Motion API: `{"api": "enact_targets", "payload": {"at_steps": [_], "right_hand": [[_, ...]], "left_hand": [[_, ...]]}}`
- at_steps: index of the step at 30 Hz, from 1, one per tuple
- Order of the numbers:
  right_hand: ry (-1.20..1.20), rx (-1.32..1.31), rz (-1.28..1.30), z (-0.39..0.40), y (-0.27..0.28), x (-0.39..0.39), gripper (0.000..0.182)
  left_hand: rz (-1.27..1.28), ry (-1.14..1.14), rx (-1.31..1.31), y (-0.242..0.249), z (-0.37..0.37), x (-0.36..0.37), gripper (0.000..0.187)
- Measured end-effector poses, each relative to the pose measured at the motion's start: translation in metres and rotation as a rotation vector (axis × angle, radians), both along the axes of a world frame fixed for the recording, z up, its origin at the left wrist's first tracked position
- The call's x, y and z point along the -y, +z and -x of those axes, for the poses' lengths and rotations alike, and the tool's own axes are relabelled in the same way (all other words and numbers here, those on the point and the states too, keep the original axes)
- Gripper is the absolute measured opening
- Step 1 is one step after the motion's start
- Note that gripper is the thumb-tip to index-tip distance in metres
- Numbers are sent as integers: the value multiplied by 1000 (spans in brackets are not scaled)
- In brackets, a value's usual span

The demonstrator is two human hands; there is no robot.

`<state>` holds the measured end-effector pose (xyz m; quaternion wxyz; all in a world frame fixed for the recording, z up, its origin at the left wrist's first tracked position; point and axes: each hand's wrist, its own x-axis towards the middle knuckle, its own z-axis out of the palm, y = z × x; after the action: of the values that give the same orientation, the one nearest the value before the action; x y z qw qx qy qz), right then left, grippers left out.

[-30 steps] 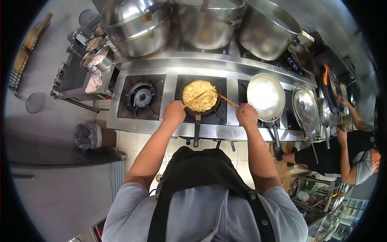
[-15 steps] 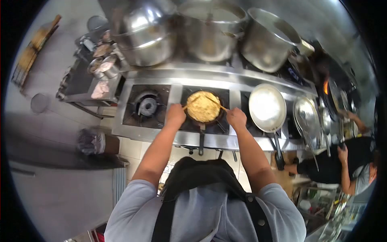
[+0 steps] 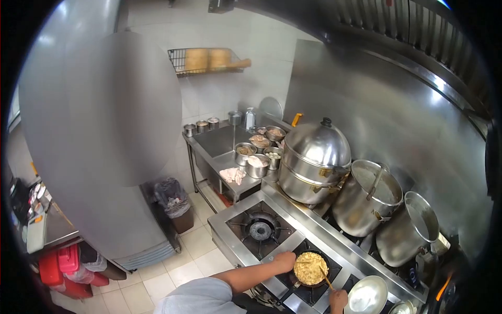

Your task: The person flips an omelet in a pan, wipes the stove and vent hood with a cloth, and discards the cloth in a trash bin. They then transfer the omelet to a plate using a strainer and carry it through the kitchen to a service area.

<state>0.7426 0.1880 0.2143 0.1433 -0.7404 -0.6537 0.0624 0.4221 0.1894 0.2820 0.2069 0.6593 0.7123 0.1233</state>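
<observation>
Right hand (image 3: 338, 300) grips chopsticks (image 3: 326, 281); left hand (image 3: 285, 260) (grip unclear) beside pan (image 3: 310, 269); yellow, lumpy food.

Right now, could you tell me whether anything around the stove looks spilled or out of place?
Nothing stands out. The pan of egg sits level on its burner, both hands, left and right, are at it, and the big pots stand upright behind.

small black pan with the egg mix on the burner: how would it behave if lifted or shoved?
The pan looks small and shallow, so probably light. It sits on open burner grates, so a shove may make it catch or tip. The food looks soft and may slide. The left hand is at its rim.
</observation>
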Motion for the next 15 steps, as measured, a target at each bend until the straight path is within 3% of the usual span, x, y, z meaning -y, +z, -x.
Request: {"api": "enact_targets", "payload": {"at_steps": [2, 5, 7, 9, 11, 12, 13, 14, 15], "right_hand": [[35, 12, -47, 2, -1, 10, 38], [-28, 52, 108, -1, 0, 9, 37], [169, 193, 34, -30, -34, -4, 39], [75, 67, 25, -6, 26, 23, 36], [81, -10, 63, -3, 32, 23, 36], [260, 56, 32, -26, -3, 15, 31], [157, 61, 172, -19, 10, 18, 25], [144, 87, 196, -22, 12, 19, 25], [137, 102, 211, -21, 25, 19, 30]], "left_hand": [[-28, -63, -30, -34, -5, -2, 20], [30, 38, 50, -26, 1, 15, 19], [25, 36, 47, -24, 7, 15, 19], [48, 28, 88, -11, 5, 24, 21], [71, -119, 39, -19, 6, 20, 21], [-90, -60, -93, -12, 0, 29, 21], [-52, -66, -149, -39, 3, 18, 20], [160, -94, -103, -37, 10, 8, 19], [132, -70, -130, -22, 8, 13, 18]]}}
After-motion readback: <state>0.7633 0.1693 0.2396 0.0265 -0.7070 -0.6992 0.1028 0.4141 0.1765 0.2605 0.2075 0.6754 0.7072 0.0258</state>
